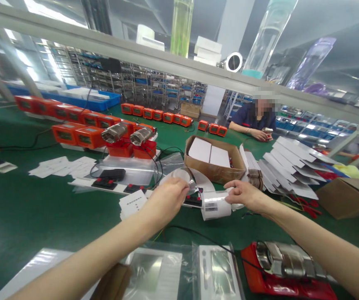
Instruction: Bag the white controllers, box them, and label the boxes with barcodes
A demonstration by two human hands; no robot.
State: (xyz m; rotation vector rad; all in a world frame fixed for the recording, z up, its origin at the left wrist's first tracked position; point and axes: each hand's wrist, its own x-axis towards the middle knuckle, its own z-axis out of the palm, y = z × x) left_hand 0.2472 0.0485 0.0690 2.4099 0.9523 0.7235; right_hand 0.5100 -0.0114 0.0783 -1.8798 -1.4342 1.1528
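Observation:
A white label roll (217, 206) with a dark printed patch lies on its side at mid-bench. My right hand (246, 196) has its fingers curled at the roll's right end, gripping it. Just left of the roll, my left hand (169, 198) is closed in a pinch. A small shiny clear piece shows at its fingertips, too blurred to name. Behind that hand curves a pale loose strip (202, 180). A black and red power strip (192, 201) sits partly hidden between my hands. Printed paper slips (133, 203) lie beside my left wrist.
Near me lie a bagged white panel (218, 273) and a metal fitting (292, 258) on a red housing. Behind the hands stands a carton (217, 177) of white boxes, with folded white cartons (292, 166) to its right. Orange units (90, 136) line the left. A co-worker (256, 118) sits across.

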